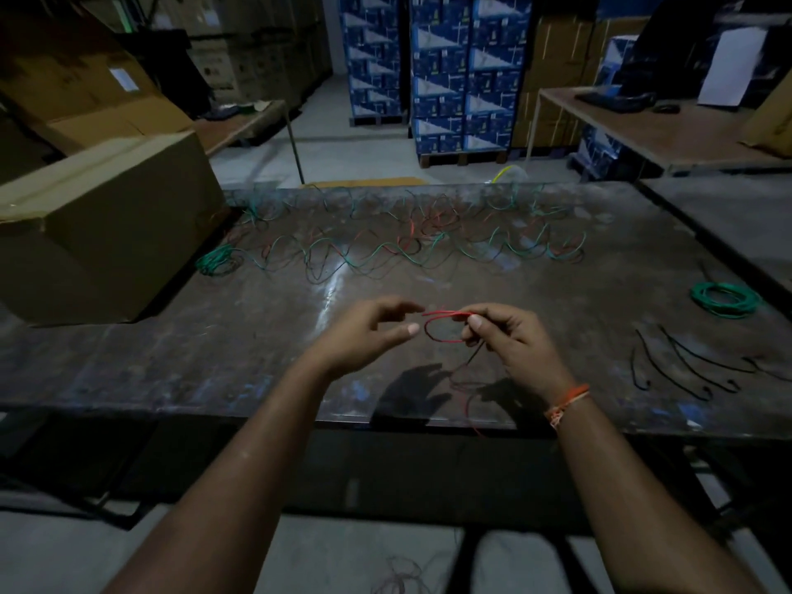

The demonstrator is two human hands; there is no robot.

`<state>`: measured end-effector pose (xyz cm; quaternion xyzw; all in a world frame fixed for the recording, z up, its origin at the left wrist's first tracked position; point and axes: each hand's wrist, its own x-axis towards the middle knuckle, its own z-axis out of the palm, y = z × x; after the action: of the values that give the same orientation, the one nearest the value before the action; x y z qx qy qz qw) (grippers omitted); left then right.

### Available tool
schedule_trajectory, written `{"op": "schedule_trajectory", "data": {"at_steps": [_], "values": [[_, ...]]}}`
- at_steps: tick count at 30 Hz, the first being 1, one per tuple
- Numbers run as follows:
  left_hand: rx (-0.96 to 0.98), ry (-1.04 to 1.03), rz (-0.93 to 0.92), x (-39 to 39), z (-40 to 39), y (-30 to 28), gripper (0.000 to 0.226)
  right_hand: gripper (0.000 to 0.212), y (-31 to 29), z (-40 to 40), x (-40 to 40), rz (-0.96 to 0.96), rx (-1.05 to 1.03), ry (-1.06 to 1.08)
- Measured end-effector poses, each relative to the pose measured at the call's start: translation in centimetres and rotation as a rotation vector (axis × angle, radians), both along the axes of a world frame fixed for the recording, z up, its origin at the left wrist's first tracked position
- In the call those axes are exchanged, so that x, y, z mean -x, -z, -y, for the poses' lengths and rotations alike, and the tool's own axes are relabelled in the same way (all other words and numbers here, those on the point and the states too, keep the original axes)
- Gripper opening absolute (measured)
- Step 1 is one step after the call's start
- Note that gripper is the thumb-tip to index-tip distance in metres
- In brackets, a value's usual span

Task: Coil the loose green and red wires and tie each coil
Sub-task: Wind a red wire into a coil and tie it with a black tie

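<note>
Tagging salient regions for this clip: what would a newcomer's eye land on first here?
First the two hands at centre: the right hand pinches a small loop of red wire, the left hand open beside it. Behind them, a long tangle of loose green and red wires sprawls across the far side of the table. A finished green coil lies at right, a cardboard box at left.

A dim storeroom with a grey concrete floor [343, 135]. A worn, scuffed worktable [171, 370] spans the near ground, a large cardboard box [98, 233] on its left end. Far behind stand stacked blue cartons [463, 75] on pallets, brown cartons [257, 45] at far left, and a wooden side table [668, 135] at right.
</note>
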<state>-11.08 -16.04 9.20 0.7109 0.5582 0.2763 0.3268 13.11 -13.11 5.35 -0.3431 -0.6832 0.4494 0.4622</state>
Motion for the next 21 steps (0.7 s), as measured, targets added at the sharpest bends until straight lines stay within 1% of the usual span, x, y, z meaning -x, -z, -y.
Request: {"op": "schedule_trajectory", "data": {"at_steps": [2,4,5,7,9,11,12,14,16,19,21], "values": [[-0.009,0.016,0.069,-1.1,0.2,0.6,0.028,0.020,-0.3,0.0,0.3,-0.041,-0.019,-0.006],[-0.062,0.005,0.130,-1.7,0.2,1.2,0.014,0.019,-0.5,0.0,0.6,-0.058,-0.025,-0.014],[-0.076,-0.011,0.181,-2.0,0.2,1.3,0.012,0.018,-0.5,0.0,0.7,-0.059,-0.021,-0.009],[-0.060,-0.053,0.331,-2.4,0.5,1.2,0.014,0.020,-0.2,-0.2,0.9,-0.041,-0.010,0.038],[-0.038,-0.071,0.417,-2.7,0.7,0.8,0.016,0.026,0.5,-0.3,1.1,-0.002,-0.014,0.112],[-0.023,-0.078,0.442,-3.1,0.7,0.6,0.018,0.030,1.3,-0.2,1.5,0.040,0.027,0.146],[-0.024,-0.090,0.462,-3.2,0.7,0.6,0.020,0.027,1.8,0.0,1.8,0.059,0.091,0.130],[-0.041,-0.135,0.513,-3.4,0.7,0.4,0.024,0.017,2.7,0.5,2.5,0.069,0.237,0.058],[-0.090,-0.188,0.509,-3.3,0.6,0.4,0.022,0.003,3.5,1.2,3.0,0.048,0.299,0.002],[-0.123,-0.268,0.455,-2.2,0.4,0.8,0.014,0.014,3.7,1.8,3.4,0.007,0.274,0.080],[-0.087,-0.312,0.411,-0.9,0.4,1.2,0.008,0.015,3.2,1.7,3.2,-0.127,0.292,0.181]]}}
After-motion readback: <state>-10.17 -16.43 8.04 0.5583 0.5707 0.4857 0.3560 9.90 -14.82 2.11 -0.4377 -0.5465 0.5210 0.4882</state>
